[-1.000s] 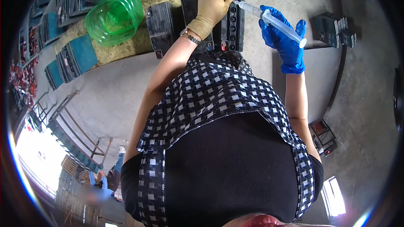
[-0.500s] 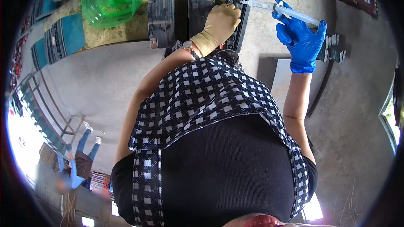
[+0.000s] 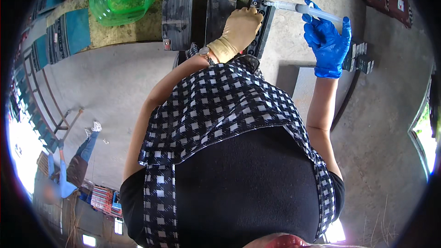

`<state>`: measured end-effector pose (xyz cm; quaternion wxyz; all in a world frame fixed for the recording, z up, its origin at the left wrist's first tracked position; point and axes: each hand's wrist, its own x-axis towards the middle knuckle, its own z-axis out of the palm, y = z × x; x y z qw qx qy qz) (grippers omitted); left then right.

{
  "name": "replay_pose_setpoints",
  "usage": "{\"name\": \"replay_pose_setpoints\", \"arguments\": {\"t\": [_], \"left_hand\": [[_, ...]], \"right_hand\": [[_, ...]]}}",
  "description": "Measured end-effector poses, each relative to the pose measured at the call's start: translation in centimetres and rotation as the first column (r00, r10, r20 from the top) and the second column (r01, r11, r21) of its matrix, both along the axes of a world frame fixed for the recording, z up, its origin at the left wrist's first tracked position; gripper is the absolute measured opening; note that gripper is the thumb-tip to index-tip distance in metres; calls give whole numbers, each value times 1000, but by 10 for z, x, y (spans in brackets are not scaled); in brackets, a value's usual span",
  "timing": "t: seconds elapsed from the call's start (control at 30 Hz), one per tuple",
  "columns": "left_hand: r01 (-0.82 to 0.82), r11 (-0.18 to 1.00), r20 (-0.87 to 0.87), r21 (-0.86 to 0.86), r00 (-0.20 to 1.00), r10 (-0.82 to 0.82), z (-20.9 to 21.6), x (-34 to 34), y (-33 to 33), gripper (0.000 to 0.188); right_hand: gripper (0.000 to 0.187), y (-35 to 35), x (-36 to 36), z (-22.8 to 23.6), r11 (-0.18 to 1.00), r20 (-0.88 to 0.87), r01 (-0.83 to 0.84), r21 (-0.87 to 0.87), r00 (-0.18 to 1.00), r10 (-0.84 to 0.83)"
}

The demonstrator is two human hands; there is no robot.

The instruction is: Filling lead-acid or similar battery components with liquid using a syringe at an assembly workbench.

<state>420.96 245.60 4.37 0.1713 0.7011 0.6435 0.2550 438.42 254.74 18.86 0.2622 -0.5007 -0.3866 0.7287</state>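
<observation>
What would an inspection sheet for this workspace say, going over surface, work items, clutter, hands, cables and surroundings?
Surface: mottled yellowish bench top.
Work items: three dark batteries side by side; clear syringe, its tip at the far end of the rightmost battery.
Clutter: green see-through basin; teal-and-black blocks.
Hands: tan-gloved left hand over the rightmost battery, fingers curled; blue-gloved right hand holds the syringe.
Cables: nothing seen.
Surroundings: grey floor; another person, lower left.

nothing legible — white labels [image 3: 400, 4] on maroon boxes [image 3: 394, 13], print too small
</observation>
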Motion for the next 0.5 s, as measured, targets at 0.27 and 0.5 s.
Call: {"name": "replay_pose_setpoints", "arguments": {"t": [0.27,0.5], "left_hand": [[-24,999,23,38,999,23,-2,-3,-1,11],[-63,998,111,7,992,62,-5,-1,-1,11]], "right_hand": [[93,-4,-2,-1,999,-76,-25,-25,997,24],[116,-33,10,7,984,106,-153,89,984,144]]}}
